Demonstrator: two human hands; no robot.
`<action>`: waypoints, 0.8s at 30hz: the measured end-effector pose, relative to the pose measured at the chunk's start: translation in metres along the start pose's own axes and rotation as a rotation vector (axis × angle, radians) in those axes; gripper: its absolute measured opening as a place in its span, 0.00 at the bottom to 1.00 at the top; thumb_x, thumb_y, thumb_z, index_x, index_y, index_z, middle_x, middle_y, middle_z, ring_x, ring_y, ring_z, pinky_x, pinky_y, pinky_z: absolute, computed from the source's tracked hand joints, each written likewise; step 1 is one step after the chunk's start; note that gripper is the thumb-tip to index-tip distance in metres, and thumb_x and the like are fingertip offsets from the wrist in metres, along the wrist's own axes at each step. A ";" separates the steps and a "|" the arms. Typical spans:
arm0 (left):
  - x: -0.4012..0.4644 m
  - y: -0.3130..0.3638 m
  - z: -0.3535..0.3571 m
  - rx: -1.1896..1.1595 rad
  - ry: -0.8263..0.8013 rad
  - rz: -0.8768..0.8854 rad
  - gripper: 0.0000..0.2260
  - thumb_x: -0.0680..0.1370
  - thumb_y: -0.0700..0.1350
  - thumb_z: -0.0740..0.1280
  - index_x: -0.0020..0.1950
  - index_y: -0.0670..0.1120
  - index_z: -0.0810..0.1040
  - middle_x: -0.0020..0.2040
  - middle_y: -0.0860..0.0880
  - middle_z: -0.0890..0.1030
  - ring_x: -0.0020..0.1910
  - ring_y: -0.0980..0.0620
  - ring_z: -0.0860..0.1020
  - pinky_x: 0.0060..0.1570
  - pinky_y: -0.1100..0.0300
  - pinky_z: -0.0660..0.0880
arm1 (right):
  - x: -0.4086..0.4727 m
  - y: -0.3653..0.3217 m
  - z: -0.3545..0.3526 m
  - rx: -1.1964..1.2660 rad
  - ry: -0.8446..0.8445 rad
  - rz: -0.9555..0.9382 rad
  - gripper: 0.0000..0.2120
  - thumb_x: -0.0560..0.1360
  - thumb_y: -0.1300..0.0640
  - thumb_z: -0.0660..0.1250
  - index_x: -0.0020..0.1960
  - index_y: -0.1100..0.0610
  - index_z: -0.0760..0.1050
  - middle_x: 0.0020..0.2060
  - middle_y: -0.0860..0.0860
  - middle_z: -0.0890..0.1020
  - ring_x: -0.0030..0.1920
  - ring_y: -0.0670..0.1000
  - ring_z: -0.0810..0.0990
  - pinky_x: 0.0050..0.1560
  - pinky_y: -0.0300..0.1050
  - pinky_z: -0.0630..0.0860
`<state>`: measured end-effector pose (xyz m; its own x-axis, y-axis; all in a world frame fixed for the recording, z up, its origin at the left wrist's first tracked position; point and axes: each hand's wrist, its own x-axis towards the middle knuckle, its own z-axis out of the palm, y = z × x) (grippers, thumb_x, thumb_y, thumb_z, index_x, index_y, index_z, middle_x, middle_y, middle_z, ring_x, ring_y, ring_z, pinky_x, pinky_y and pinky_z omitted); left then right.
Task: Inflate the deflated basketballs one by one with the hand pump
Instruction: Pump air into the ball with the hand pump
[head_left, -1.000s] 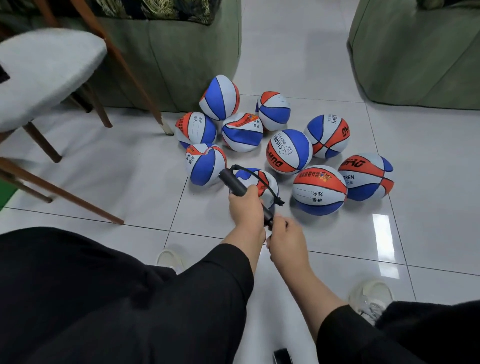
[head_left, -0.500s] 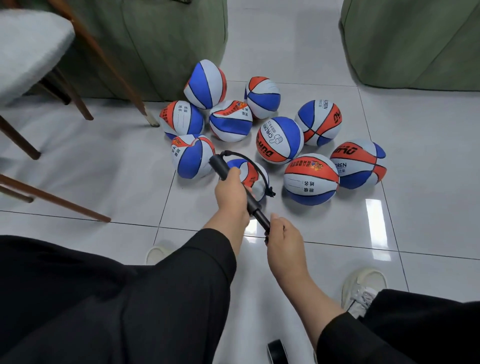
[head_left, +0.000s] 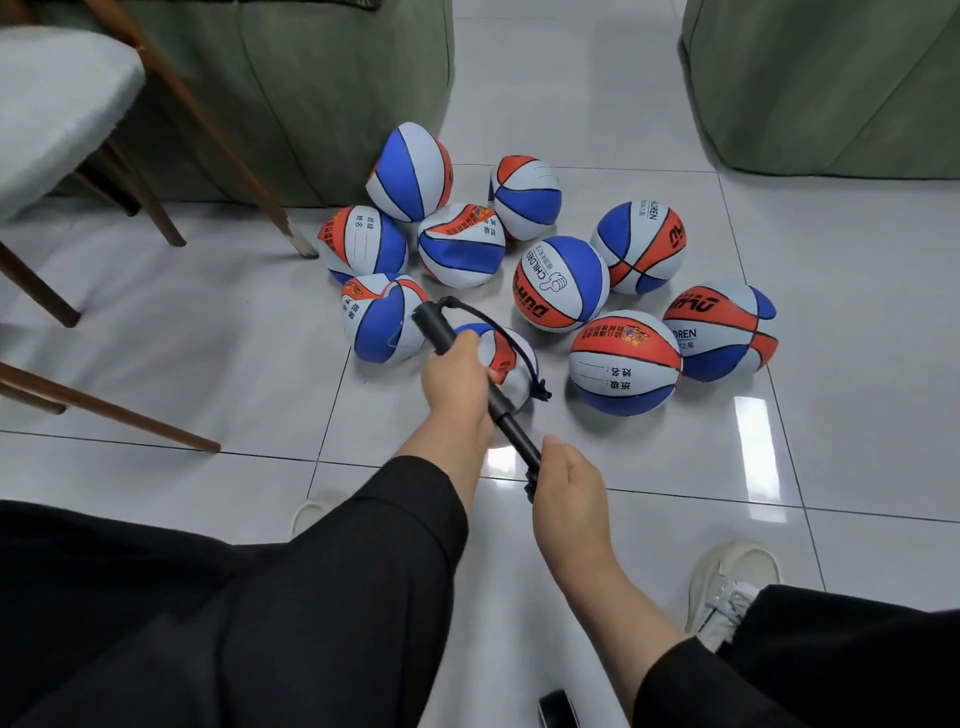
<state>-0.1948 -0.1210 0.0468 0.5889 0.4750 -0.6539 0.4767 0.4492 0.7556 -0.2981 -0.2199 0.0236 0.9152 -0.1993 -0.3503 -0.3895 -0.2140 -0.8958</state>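
Pump: slim black tube (head_left: 470, 371), slanted above the floor, rod drawn out toward the near end.
Left hand: (head_left: 457, 382) wrapped round the barrel.
Right hand: (head_left: 569, 491) fisted on the handle end.
Hose: thin black loop (head_left: 511, 343) arcing from the pump's far tip.
Balls: nine soft, dented red-white-blue basketballs (head_left: 561, 283) clustered on the floor; one (head_left: 511, 364) sits just behind the barrel.
Floor: glossy pale tiles (head_left: 857, 415).
Surroundings: green sofas (head_left: 322, 93); wooden chair legs (head_left: 208, 130).
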 end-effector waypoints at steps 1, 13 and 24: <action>0.004 0.002 -0.001 0.003 0.016 -0.007 0.07 0.79 0.48 0.67 0.51 0.45 0.76 0.29 0.49 0.74 0.29 0.50 0.74 0.35 0.58 0.74 | -0.003 -0.002 -0.001 0.005 0.006 -0.007 0.20 0.84 0.49 0.55 0.37 0.58 0.61 0.30 0.49 0.67 0.33 0.50 0.65 0.36 0.48 0.66; -0.012 -0.017 0.007 -0.044 -0.002 -0.046 0.09 0.79 0.50 0.66 0.53 0.46 0.78 0.31 0.48 0.76 0.27 0.50 0.74 0.32 0.60 0.76 | 0.017 -0.015 0.004 0.041 -0.091 0.150 0.19 0.70 0.41 0.52 0.36 0.56 0.68 0.29 0.52 0.73 0.34 0.55 0.68 0.38 0.52 0.66; 0.007 -0.016 0.002 -0.009 0.015 -0.022 0.08 0.78 0.51 0.66 0.50 0.46 0.77 0.32 0.47 0.75 0.29 0.49 0.74 0.35 0.59 0.74 | 0.014 -0.012 0.010 0.048 -0.087 0.145 0.31 0.66 0.39 0.49 0.43 0.68 0.69 0.32 0.54 0.71 0.36 0.55 0.66 0.39 0.52 0.65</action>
<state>-0.1970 -0.1264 0.0304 0.5689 0.4760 -0.6706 0.4831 0.4664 0.7410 -0.2796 -0.2108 0.0268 0.8561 -0.1406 -0.4974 -0.5146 -0.1423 -0.8455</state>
